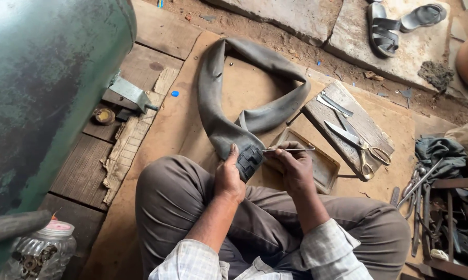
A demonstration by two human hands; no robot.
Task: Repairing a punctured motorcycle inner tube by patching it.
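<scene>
From the head camera, the left hand (228, 179) is clamped on a fold of a grey rubber inner tube (254, 103), pressing its dark ribbed end over the person's knee — the rest of the tube loops out across the brown mat (182, 124). The right hand (294, 168) pinches a thin metal tool (290, 150), its tip touching the fold. A flat metal tray (324, 168) lies just beside that hand — scissors (359, 145) rest on a wooden board (366, 124) beyond.

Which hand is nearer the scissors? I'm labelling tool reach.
Right. The right hand, holding a thin metal tool, sits just left of the scissors; the left hand grips the inner tube farther away.
</scene>
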